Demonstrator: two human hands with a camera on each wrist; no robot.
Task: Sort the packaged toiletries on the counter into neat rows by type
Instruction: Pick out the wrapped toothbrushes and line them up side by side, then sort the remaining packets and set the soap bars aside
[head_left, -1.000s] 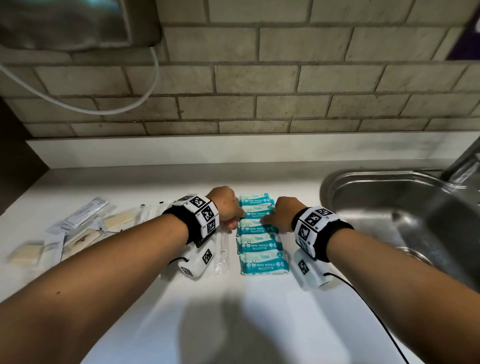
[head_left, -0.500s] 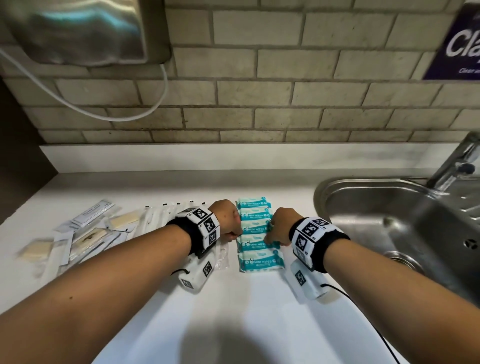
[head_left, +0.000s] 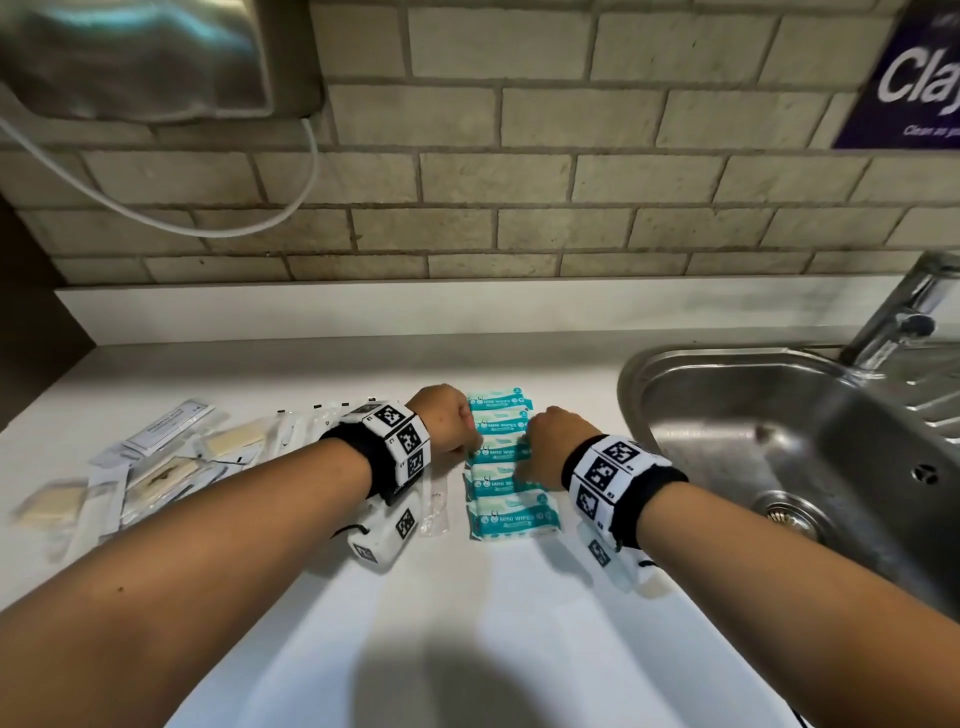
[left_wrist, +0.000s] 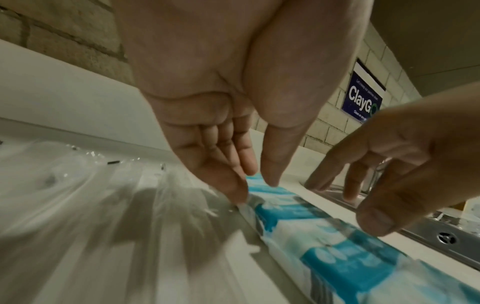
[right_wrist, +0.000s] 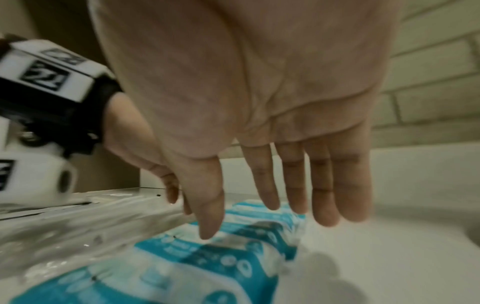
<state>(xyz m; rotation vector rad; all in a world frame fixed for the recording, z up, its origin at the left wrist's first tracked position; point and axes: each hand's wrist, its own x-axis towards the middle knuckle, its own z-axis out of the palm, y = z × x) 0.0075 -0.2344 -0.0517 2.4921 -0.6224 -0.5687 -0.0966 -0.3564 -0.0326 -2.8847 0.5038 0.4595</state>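
Five teal packs of mini wipes (head_left: 506, 467) lie in one near-to-far row on the white counter (head_left: 467, 623), as we log them from the head view, each overlapping the next. Our left hand (head_left: 444, 418) sits at the row's left edge and our right hand (head_left: 550, 447) at its right edge, about midway along. To the left we list clear-wrapped slim items (head_left: 306, 431) and a looser spread of pale sachets (head_left: 156, 467). To the right: a steel sink (head_left: 779, 441) with a tap (head_left: 904, 317). On the brick wall: a steel dispenser (head_left: 156, 57) and a purple sign (head_left: 909, 78).

Left wrist view: our left hand (left_wrist: 233, 115), fingers (left_wrist: 233, 185) straight and close together, tips touching the left edge of the wipes row (left_wrist: 324, 236); they grip nothing. Clear wrappers (left_wrist: 103, 195) lie just beside, left. Our right hand (left_wrist: 389, 160) hovers opposite, fingers loosely spread.

Right wrist view: our right hand (right_wrist: 259, 92), fingers (right_wrist: 322, 185) straight and slightly apart, thumb tip down on a wipes pack (right_wrist: 233, 257); whether the other tips touch, we cannot tell. It holds nothing. Our left hand (right_wrist: 135, 144) shows at the far-left side of the row.
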